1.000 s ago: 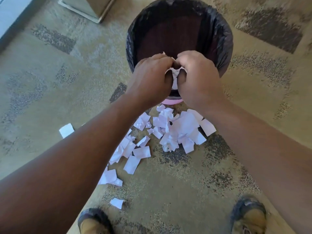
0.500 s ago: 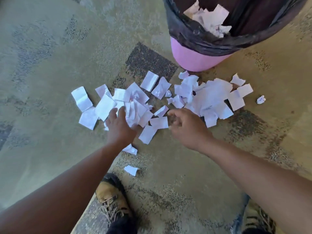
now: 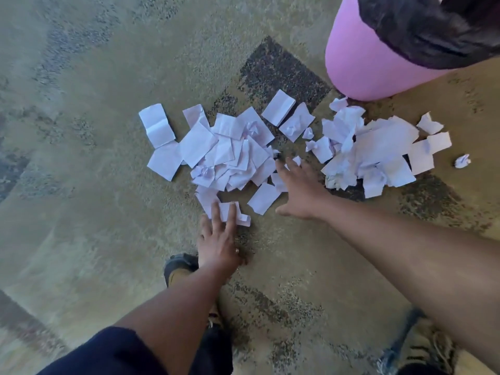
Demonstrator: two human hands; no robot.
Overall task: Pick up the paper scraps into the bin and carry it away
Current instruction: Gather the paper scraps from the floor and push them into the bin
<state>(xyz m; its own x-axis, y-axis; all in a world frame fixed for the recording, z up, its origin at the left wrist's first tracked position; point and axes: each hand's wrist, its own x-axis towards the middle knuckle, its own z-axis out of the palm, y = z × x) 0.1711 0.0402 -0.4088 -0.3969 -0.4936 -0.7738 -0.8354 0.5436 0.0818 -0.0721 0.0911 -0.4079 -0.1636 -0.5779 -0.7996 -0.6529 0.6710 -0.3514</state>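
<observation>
White paper scraps lie on the carpet in two heaps: a left heap (image 3: 230,150) and a right heap (image 3: 378,152) just below the pink bin (image 3: 359,69), which has a black liner (image 3: 433,31) and stands at the top right. My left hand (image 3: 219,236) lies flat with spread fingers, its fingertips resting on a small scrap (image 3: 230,211) at the near edge of the left heap. My right hand (image 3: 297,190) reaches between the two heaps, fingers spread, palm down over a few scraps. Neither hand grips anything.
Patterned tan and dark carpet (image 3: 81,185) surrounds the scraps. My left shoe (image 3: 180,266) sits just behind my left hand; my right shoe (image 3: 427,347) is at the bottom right. A crumpled ball of paper (image 3: 462,161) lies apart at the far right.
A second ago both hands dropped scraps into the bin. They have since come down to the floor; the view has moved closer and left, and my left hand has drawn back to the near scrap.
</observation>
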